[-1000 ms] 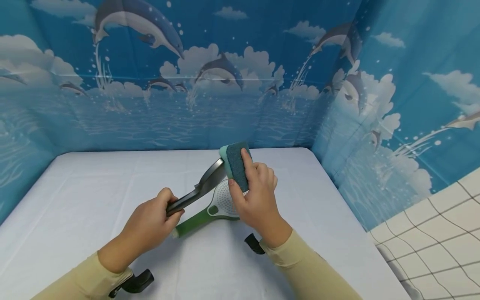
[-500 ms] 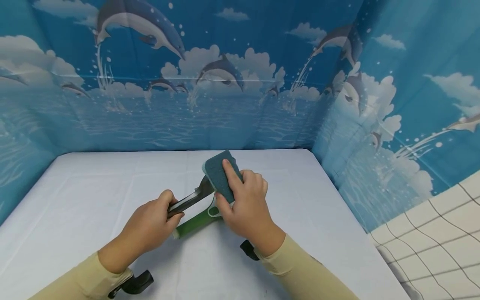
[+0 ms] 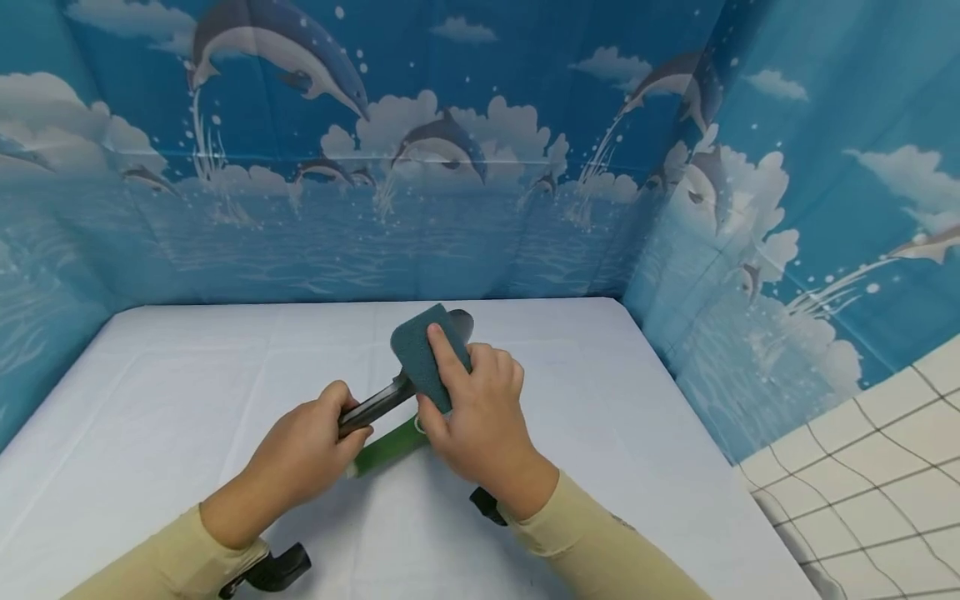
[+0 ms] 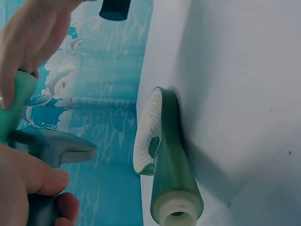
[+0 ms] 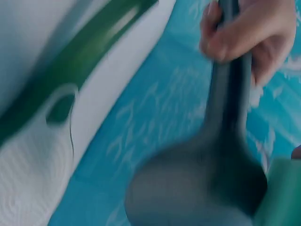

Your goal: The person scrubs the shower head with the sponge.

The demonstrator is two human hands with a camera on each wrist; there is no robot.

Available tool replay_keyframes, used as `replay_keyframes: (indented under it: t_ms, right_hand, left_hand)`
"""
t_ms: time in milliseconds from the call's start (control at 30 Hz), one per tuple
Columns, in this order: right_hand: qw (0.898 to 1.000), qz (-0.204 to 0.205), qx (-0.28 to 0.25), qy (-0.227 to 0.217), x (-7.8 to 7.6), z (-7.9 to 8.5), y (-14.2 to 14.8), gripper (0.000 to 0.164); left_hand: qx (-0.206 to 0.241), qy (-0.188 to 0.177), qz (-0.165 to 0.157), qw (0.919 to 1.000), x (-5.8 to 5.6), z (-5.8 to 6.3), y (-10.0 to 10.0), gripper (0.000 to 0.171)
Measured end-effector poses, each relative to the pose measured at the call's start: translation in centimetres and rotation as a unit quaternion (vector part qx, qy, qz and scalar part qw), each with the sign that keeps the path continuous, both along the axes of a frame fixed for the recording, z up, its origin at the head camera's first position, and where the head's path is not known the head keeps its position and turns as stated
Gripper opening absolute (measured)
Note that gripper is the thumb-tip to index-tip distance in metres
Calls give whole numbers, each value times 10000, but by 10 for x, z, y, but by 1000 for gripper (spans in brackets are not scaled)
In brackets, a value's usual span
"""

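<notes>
My left hand point(image 3: 303, 450) grips the handle of a dark grey shower head point(image 3: 375, 407), raised over the table with its head pointing away to the right. In my right hand point(image 3: 487, 425) is a two-layer sponge point(image 3: 416, 354), a dark teal scouring side above and a light green foam side below. The index finger lies along the scouring side. The sponge lies across the grey head near its neck and hides part of it; the rounded tip shows behind. Below rests a green shower head point(image 4: 174, 155) with a white nozzle face, mostly covered by my right hand in the head view.
A white cloth covers the table point(image 3: 195, 392). A blue curtain point(image 3: 480, 233) printed with dolphins hangs along the back and sides. White tiles point(image 3: 870, 483) lie beyond the table's right edge. Black wrist mounts point(image 3: 277, 568) sit under both cuffs.
My right hand has drawn the sponge leftward over the grey shower head, from its far end toward the neck. The grey shower head has turned a little in my left hand; the green one stays put.
</notes>
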State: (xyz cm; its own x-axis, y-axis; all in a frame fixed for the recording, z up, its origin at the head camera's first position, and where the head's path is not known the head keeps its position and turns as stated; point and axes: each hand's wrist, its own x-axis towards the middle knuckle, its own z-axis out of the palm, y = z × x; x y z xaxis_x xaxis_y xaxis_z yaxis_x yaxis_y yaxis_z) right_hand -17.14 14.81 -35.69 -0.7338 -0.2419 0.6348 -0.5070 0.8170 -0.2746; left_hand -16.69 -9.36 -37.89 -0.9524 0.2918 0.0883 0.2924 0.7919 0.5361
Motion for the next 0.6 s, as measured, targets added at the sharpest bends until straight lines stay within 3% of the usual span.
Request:
replay_keyframes:
  t_ms: [200,300,467,600]
  right_hand:
    - [9935,-628,-358,-876,-20,6,17,67]
    - [9967,-471,-285,-604,-14,2,10,68]
    - [9992,1,351,167,1,-8,-9,68]
    - [9991,-287,257,-151,-8,-7,-2,66]
  left_hand:
    - [-116,-210,103,9997,5,1,-3,22]
    - [-113,-226,91,9996,5,1,-2,22]
    - [-11,-281,114,9995,3,2,0,23]
    - [-41,-431,199,9989,3,2,0,23]
